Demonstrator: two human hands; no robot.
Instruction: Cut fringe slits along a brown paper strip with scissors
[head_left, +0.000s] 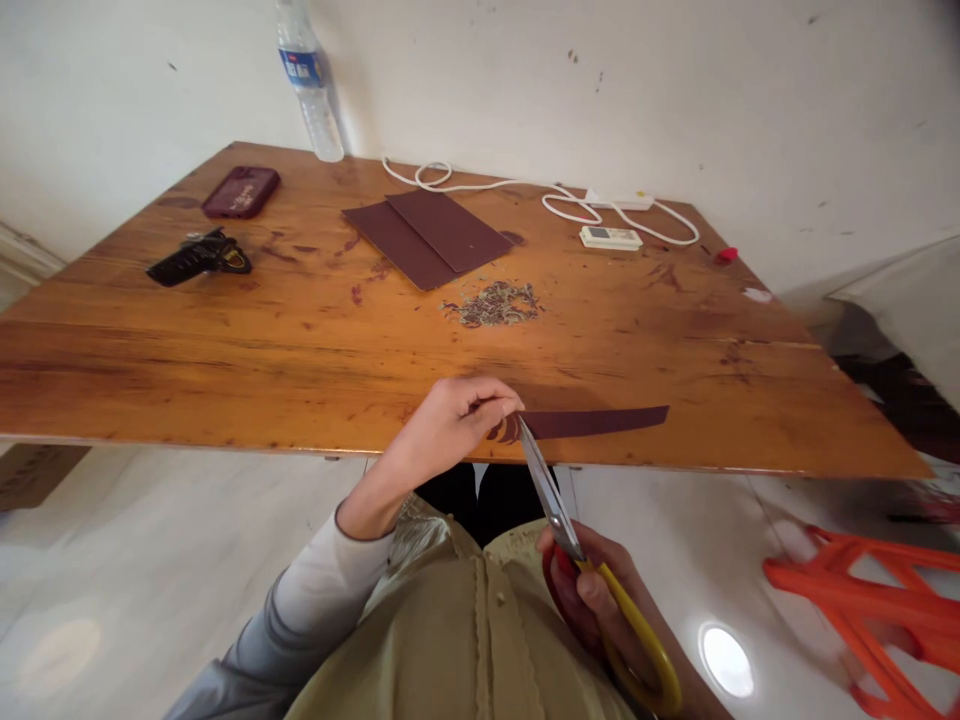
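My left hand (466, 422) is closed in a pinch at the left end of a long dark maroon strip (600, 422), close to the table's front edge. Under its fingertips, that end of the strip is cut into thin curling slivers. My right hand (600, 600) grips a pair of scissors (553, 510) by its red and yellow handles, below the table edge. The scissor blades point up and away from me, nearly together, with their tips at the cut end beside my left fingertips. Farther back lies a pile of small shredded bits (496, 303).
Two maroon sheets (409, 240) overlap behind the pile. A phone (241, 192), a black item with keys (199, 258) and a plastic bottle (311, 95) stand or lie left. A white remote (610, 238) and cable are back right. An orange stool (877, 590) stands at right.
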